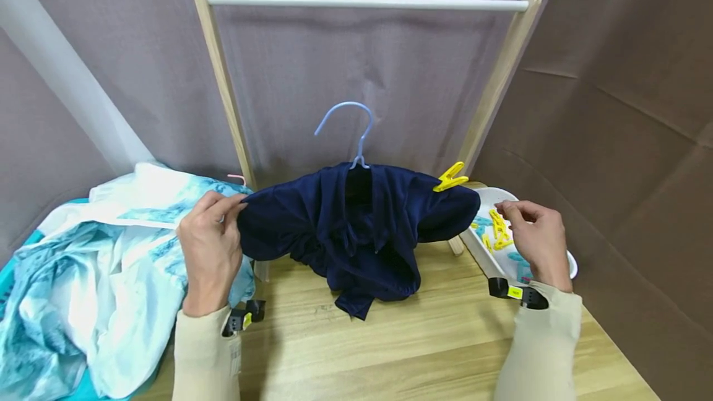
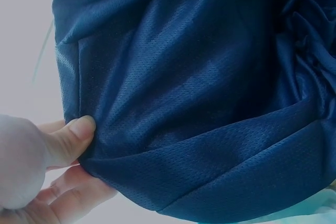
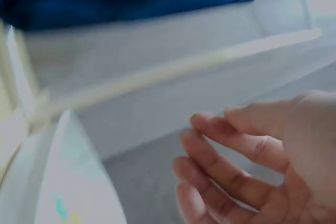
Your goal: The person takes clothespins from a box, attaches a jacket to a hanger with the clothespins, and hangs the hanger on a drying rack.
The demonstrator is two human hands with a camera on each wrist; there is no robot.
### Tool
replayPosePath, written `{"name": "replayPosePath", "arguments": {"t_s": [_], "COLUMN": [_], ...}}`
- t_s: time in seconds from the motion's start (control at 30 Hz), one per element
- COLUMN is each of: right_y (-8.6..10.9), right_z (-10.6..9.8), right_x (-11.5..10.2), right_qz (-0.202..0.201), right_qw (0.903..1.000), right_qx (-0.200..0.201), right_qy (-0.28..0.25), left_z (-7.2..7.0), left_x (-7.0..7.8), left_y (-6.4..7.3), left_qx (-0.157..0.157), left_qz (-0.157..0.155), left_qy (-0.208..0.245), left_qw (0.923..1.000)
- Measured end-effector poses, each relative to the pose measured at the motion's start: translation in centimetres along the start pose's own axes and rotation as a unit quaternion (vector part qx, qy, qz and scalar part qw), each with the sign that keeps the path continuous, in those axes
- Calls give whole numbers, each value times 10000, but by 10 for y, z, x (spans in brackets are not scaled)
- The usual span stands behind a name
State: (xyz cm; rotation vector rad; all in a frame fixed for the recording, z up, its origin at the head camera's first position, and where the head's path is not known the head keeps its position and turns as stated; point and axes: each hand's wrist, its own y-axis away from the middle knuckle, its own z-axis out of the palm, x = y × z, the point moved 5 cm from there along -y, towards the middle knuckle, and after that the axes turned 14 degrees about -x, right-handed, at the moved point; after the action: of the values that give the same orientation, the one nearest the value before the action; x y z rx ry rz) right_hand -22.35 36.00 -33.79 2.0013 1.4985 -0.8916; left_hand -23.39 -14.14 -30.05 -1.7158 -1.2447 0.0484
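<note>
A navy shirt (image 1: 384, 221) hangs bunched on a light-blue hanger (image 1: 362, 141), whose hook sticks up from the collar. My left hand (image 1: 214, 243) pinches the end of the sleeve on the left; in the left wrist view the thumb presses on the navy cloth (image 2: 173, 98). A yellow clothespin (image 1: 451, 178) is clipped on the shirt's right shoulder. My right hand (image 1: 535, 237) hovers beside the white tray (image 1: 484, 252), apart from the shirt. Its fingers (image 3: 231, 182) are loosely bent around nothing in the right wrist view.
Behind the shirt stands a wooden rack with a white bar (image 1: 367, 0). Yellow clothespins (image 1: 498, 231) and blue ones lie in the tray. On the left, blue-and-white cloth (image 1: 128, 289) is heaped over a teal basket (image 1: 83, 388). Everything sits on a wooden table (image 1: 356, 357).
</note>
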Motion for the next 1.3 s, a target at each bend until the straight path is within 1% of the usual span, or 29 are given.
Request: {"name": "replayPosePath", "arguments": {"t_s": [0.13, 0.2, 0.27, 0.37, 0.5, 0.57, 0.73, 0.87, 0.93, 1.03, 1.13, 1.2, 1.3], "right_y": [-13, -18, -23, -28, -32, -34, -35, -35, -35, -35, -33, -33, -32], "right_z": [6, 12, 19, 29, 39, 44, 47, 44, 44, 44, 42, 40, 36], "right_x": [25, 34, 42, 50, 58, 62, 70, 71, 71, 71, 70, 68, 64], "right_qz": [241, 263, 311, 281, 188, 206, 214, 32, 15, 71, 121, 38, -140], "right_qw": [9978, 9946, 9914, 9839, 9724, 9675, 9622, 9581, 9582, 9650, 9748, 9804, 9853], "right_qx": [-200, -368, -574, -935, -1459, -1695, -1911, -1935, -1931, -1760, -1434, -1161, -784], "right_qy": [588, 931, 1133, 1497, 1812, 1863, 1931, 2112, 2110, 1943, 1704, 1590, 1509], "left_z": [1, 1, 1, 1, 0, -1, 1, 1, 1, 1, 1, 1, 1], "left_x": [1, 1, 1, 0, 0, 0, 1, 1, 1, 1, 2, 2, 2], "left_y": [-1, -1, 0, 1, 1, 1, 1, 1, 2, 2, 1, 1, 0], "left_qx": [44, 12, -14, -51, 22, 46, -55, -73, -55, -31, -19, 2, 31], "left_qz": [-26, -65, -91, -98, -44, -30, -59, -77, -71, -47, -32, -25, 5], "left_qy": [53, 43, 36, 31, 42, 43, 26, 30, 39, 69, 88, 104, 109], "left_qw": [10000, 10000, 10000, 9999, 10000, 10000, 10000, 9999, 10000, 10000, 10000, 9999, 9999]}}
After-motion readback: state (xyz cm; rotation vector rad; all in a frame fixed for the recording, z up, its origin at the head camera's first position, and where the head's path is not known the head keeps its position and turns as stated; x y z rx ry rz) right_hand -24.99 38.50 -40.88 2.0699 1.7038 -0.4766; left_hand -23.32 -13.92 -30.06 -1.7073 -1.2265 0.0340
